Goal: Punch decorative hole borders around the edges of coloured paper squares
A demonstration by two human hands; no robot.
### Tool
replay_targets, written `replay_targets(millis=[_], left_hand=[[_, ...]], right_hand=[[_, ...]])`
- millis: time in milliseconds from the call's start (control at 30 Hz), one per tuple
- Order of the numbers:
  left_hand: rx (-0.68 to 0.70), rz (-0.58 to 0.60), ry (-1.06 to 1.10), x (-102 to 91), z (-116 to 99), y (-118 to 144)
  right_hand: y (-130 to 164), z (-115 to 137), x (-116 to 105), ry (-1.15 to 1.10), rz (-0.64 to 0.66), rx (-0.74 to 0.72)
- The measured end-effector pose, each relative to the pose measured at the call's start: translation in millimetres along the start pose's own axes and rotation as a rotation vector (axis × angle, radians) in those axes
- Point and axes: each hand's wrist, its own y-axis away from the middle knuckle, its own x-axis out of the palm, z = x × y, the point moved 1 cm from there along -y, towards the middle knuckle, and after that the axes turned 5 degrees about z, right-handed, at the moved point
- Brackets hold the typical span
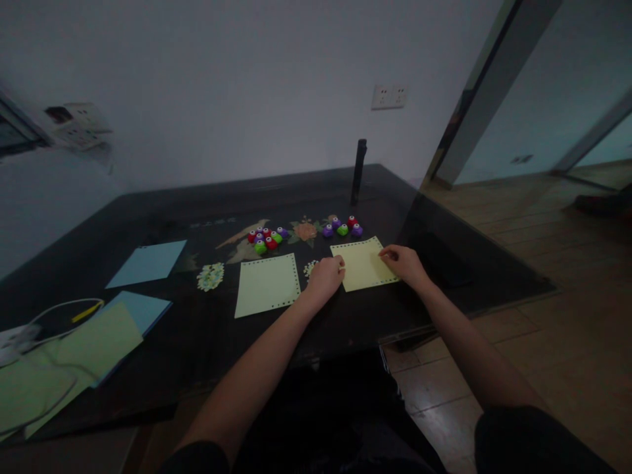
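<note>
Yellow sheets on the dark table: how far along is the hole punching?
Looks done: the left yellow sheet shows punched dots along its edges; cut-out bits lie beside it. In hand: left hand and right hand rest on the right yellow sheet, also dotted along its top. Seemingly left: blue sheets look unpunched. Punches sit idle.

Two sheets lie side by side on the table (197, 342): right sheet (364, 263) under both hands, left sheet (267, 284) beside; punches (266, 239) are clustered behind.

Dim room, seemingly white wall (222, 85)
</note>
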Motion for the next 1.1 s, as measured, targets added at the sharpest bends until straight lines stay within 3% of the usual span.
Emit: replay_targets(millis=[133, 333, 533, 600, 700, 800, 900, 1000, 1100], left_hand=[[0.004, 0.006, 0.004, 0.5, 1.2, -0.5], [-0.004, 0.004, -0.030, 0.4, -0.2, -1.5], [0.022, -0.052, 0.001, -29.5, 2.1, 13.7], [0.047, -0.093, 0.028, -46.6, 19.7, 23.7], [0.016, -0.166, 0.039, -71.1, 67.0, 40.3], [-0.050, -0.233, -0.033, -88.0, 122.0, 55.1], [-0.085, -0.309, -0.077, -94.7, 162.4, 65.3], [-0.058, -0.326, -0.100, -93.9, 180.2, 69.4], [-0.030, -0.305, -0.142, -89.9, 183.8, 69.2]], right_hand=[[-0.7, -0.9, 1.3, 0.071, 0.012, -0.054], [0.0, -1.6, 0.9, 0.041, -0.070, -0.077], [-0.6, -2.1, -2.3, -0.016, -0.155, -0.089], [-0.9, 1.1, -3.9, -0.027, -0.168, -0.108], [-0.4, 15.4, -5.5, -0.058, -0.159, -0.168], [0.8, 43.8, -2.6, -0.121, -0.120, -0.258], [-0.7, 83.0, 7.9, -0.168, -0.024, -0.352], [-8.9, 124.4, 26.8, -0.158, 0.084, -0.472], [-23.7, 159.1, 53.2, -0.075, 0.193, -0.556]])
